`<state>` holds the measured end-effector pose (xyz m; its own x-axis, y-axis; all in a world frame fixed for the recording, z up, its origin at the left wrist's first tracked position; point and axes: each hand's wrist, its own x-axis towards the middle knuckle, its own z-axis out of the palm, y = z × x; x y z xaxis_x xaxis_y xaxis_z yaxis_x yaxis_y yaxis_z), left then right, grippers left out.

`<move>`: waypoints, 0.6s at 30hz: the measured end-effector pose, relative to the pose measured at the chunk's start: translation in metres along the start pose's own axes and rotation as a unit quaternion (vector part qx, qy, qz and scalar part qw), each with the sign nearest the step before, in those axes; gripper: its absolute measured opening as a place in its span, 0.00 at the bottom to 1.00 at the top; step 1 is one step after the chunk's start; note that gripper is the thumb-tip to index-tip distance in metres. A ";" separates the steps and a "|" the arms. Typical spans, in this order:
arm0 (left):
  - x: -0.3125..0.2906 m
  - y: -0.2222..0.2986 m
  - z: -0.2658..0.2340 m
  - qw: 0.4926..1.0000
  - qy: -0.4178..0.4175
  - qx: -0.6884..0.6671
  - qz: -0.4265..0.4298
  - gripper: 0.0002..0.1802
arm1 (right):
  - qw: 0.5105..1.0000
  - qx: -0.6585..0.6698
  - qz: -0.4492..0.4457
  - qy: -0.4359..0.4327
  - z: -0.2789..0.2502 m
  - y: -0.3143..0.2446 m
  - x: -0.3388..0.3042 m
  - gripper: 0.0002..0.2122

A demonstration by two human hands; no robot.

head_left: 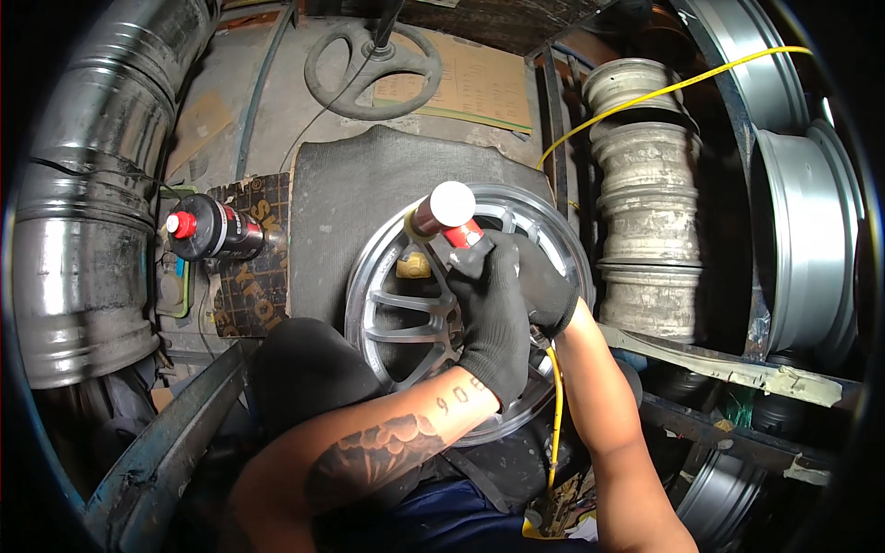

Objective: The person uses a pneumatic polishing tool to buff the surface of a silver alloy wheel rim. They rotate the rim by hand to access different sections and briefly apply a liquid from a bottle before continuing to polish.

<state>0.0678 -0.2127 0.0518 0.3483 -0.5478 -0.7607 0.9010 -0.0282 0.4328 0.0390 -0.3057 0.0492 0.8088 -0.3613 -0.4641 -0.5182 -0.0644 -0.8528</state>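
While one column of dark, shiny rims (88, 203) stands well left of a black mat (341, 194), another of pale, worn rims (650, 198) stands beyond the mat's right edge. A silver spoked wheel (398, 301) lies across the mat's right-hand part, its near side reaching the person's lap. Past the far edge is a grey steering wheel (419, 103). From beneath the hands, a yellow hose (557, 396) runs down toward the person. By the mat's left edge, a black bottle (221, 230) with a red cap is beside a dark patterned board (253, 309). Above the wheel, the black-gloved left hand (493, 323) is closed around a red tool (467, 234) with a round white face; the gloved right hand (551, 288) appears to grip it too, its fingers partly hidden. A small yellow piece (413, 265) shows between the wheel's spokes.
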 end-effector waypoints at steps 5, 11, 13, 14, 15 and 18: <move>0.008 -0.001 0.000 0.999 -0.017 0.029 -0.012 0.39 | 0.996 -0.022 0.007 0.082 0.001 0.017 -0.007 0.14; 0.004 0.010 0.003 0.995 -0.046 0.091 -0.022 0.45 | 0.978 -0.086 -0.024 0.187 0.002 0.032 -0.011 0.18; 0.007 0.012 0.005 0.992 -0.036 0.114 -0.042 0.46 | 0.979 -0.080 -0.011 0.186 -0.001 0.036 -0.012 0.17; 0.007 0.012 0.005 0.991 -0.032 0.118 -0.048 0.46 | 0.979 -0.076 -0.004 0.186 -0.002 0.037 -0.013 0.17; 0.007 0.013 0.005 0.990 -0.029 0.123 -0.057 0.46 | 0.980 -0.085 -0.002 0.180 -0.002 0.031 -0.014 0.17; 0.006 0.011 0.002 0.993 -0.025 0.099 -0.053 0.45 | 0.988 -0.074 -0.026 0.131 0.001 0.014 -0.008 0.15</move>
<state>0.0789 -0.2178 0.0531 0.2365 -0.5736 -0.7843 0.8613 -0.2498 0.4424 0.0253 -0.3027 0.0403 0.7459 -0.5808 -0.3260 -0.5280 -0.2173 -0.8210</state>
